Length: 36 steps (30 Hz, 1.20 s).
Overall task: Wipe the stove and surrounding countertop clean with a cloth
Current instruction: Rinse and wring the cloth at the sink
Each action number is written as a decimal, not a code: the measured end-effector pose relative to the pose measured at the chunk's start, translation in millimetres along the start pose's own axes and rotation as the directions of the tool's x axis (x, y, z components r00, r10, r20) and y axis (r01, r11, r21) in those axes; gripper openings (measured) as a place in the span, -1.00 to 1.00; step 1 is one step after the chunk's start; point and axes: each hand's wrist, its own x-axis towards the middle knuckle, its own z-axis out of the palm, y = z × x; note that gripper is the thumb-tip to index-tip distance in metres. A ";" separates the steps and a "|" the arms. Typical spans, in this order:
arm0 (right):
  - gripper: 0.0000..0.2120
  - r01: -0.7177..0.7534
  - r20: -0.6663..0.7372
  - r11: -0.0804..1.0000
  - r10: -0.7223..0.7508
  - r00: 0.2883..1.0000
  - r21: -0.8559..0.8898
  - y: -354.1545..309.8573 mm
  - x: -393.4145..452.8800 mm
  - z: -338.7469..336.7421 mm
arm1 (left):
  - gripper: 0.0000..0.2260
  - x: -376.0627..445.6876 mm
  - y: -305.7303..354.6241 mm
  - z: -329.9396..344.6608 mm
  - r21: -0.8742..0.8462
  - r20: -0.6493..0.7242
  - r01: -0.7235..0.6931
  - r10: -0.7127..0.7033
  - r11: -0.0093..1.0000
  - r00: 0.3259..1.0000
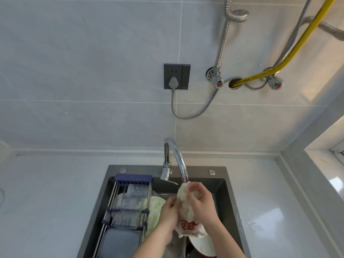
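A white cloth (187, 216) with red printed characters is bunched up under the spout of the chrome tap (176, 161), over the dark sink (229, 205). My left hand (168, 211) grips the cloth's left side. My right hand (202, 202) is curled round its upper part just below the spout. The cloth's lower end hangs over dishes in the basin. The stove is out of view. The pale countertop (50, 198) lies on both sides of the sink.
A metal drying rack (126, 207) with clear glasses spans the sink's left half, a grey box below it. Plates (202, 246) lie in the basin. On the tiled wall are a socket (176, 76) with a plug, two valves and hoses. A window ledge (323, 164) is at right.
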 end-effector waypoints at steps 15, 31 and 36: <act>-0.10 -0.559 0.243 0.665 0.513 0.824 0.495 32.0 10.0 4.8 | -0.62 -25.5 44.9 26.6 -0.296 0.057 0.119 -0.107 0.948 0.993; -0.52 -0.230 -0.028 0.900 0.237 0.971 -0.369 9.8 28.5 14.3 | -0.80 -37.5 24.6 -1.3 0.309 -0.100 -0.111 0.149 0.945 0.984; -0.42 -0.165 -0.075 0.818 0.148 0.986 -0.551 5.3 30.0 21.4 | -0.61 -18.4 -0.5 -6.1 0.134 -0.099 0.079 -0.066 0.988 0.993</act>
